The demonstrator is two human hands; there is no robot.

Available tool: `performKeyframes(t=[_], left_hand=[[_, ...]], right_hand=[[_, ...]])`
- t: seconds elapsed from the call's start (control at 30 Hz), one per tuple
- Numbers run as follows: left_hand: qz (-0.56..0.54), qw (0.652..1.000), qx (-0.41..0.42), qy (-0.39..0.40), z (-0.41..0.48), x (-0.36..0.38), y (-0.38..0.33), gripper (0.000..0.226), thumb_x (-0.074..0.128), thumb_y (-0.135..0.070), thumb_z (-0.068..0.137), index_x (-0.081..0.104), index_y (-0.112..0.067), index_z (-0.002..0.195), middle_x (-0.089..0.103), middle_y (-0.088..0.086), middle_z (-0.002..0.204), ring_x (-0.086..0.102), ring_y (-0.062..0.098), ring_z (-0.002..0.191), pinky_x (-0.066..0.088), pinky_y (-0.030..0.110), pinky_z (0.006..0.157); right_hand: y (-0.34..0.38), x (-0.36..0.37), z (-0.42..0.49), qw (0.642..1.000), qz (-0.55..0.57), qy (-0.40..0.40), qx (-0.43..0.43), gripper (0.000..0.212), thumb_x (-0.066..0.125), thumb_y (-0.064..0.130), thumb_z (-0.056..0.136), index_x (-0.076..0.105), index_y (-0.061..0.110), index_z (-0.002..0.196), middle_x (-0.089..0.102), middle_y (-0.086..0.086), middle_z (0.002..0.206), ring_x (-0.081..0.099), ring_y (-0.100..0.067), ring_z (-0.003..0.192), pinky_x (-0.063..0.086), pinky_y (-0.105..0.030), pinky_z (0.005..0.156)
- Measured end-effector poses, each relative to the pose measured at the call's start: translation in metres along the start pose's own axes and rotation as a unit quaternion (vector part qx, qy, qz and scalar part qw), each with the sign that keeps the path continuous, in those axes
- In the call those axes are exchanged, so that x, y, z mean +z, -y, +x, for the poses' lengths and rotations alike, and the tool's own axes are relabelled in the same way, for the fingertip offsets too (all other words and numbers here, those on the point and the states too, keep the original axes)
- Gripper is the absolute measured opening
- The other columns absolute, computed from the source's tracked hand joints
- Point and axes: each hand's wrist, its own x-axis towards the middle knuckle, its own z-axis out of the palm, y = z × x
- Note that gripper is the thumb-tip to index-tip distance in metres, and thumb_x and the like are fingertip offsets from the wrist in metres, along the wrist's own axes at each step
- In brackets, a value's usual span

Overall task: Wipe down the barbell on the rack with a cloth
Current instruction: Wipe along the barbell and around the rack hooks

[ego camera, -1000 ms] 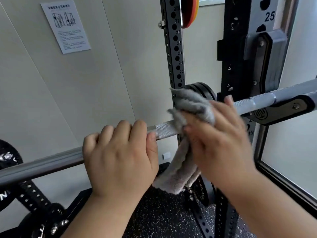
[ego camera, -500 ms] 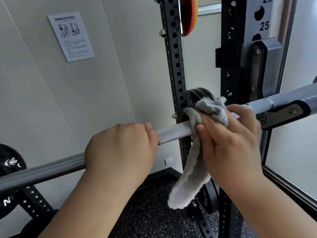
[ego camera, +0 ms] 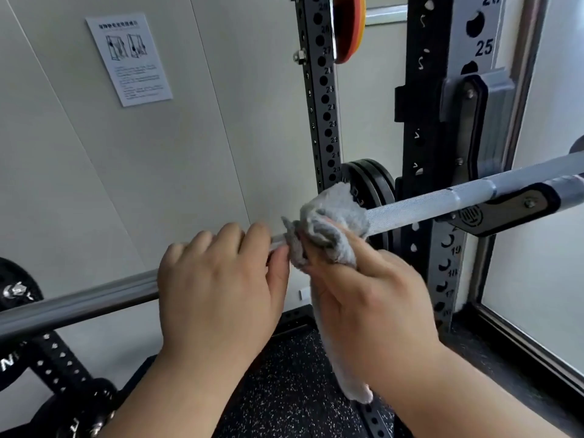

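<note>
A steel barbell (ego camera: 420,207) runs from lower left to upper right and rests in the rack's black hook (ego camera: 505,210) at the right. My left hand (ego camera: 221,279) grips the bar near its middle, fingers curled over the top. Right beside it, my right hand (ego camera: 373,298) holds a grey cloth (ego camera: 331,222) wrapped around the knurled bar. The cloth's loose end hangs down below the bar, in front of my right wrist. The bar under both hands is hidden.
Two black perforated rack uprights (ego camera: 322,105) stand behind and right of the bar. Black weight plates (ego camera: 369,184) hang behind the cloth, another plate (ego camera: 15,292) at the far left. A paper notice (ego camera: 129,58) is on the wall. Speckled rubber floor (ego camera: 284,390) lies below.
My right hand has slid the cloth leftward along the bar, from near the upright to right beside my left hand. My left hand stays gripping the bar.
</note>
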Motion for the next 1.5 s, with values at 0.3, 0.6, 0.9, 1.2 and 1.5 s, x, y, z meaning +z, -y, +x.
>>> performKeyframes(t=[0.3,0.6,0.9,1.2,1.5], left_hand=[[0.018,0.992,-0.047,0.115,0.033,-0.010,0.000,0.066,0.011,-0.046,0.102,0.058,-0.018,0.065,0.050,0.000,0.053,0.049,0.026,0.049,0.037,0.030,0.049],[0.000,0.998,0.021,0.064,0.022,-0.007,0.009,0.054,0.020,-0.048,0.104,0.047,-0.023,0.064,0.047,-0.004,0.049,0.040,0.025,0.042,0.019,0.024,0.045],[-0.066,0.996,0.047,0.027,-0.004,-0.003,0.012,0.041,0.041,-0.049,0.101,0.068,-0.021,0.111,0.067,-0.005,0.091,0.063,0.029,0.081,0.041,0.041,0.070],[-0.026,0.996,-0.022,0.081,0.023,-0.012,0.001,0.050,0.034,-0.052,0.095,0.045,-0.019,0.058,0.046,-0.001,0.046,0.031,0.026,0.044,0.019,0.024,0.048],[-0.052,0.985,-0.033,0.160,0.041,-0.013,0.006,0.061,0.014,-0.053,0.098,0.051,-0.016,0.067,0.056,0.001,0.063,0.053,0.017,0.061,0.047,0.033,0.060]], right_hand=[[-0.032,-0.013,0.003,0.997,-0.007,-0.028,0.070,0.021,0.064,0.019,0.098,0.079,0.025,0.111,0.077,0.003,0.099,0.057,-0.014,0.049,0.053,-0.027,0.045],[-0.035,-0.021,0.006,0.998,0.007,-0.026,0.064,0.033,0.064,0.022,0.097,0.067,0.032,0.129,0.059,0.021,0.101,0.051,-0.011,0.047,0.046,-0.019,0.047],[-0.007,-0.019,0.013,0.992,0.095,0.050,0.064,0.026,0.058,0.038,0.102,0.066,0.039,0.126,0.062,0.027,0.095,0.059,0.001,0.055,0.050,-0.015,0.044],[0.004,-0.004,0.000,0.992,0.091,0.045,0.069,0.019,0.061,0.027,0.102,0.079,0.031,0.106,0.074,0.014,0.110,0.066,-0.006,0.061,0.054,-0.022,0.047],[-0.012,-0.013,0.002,0.994,0.043,0.001,0.100,0.027,0.052,0.026,0.105,0.079,0.029,0.105,0.065,0.020,0.087,0.058,-0.006,0.050,0.050,-0.023,0.041]])
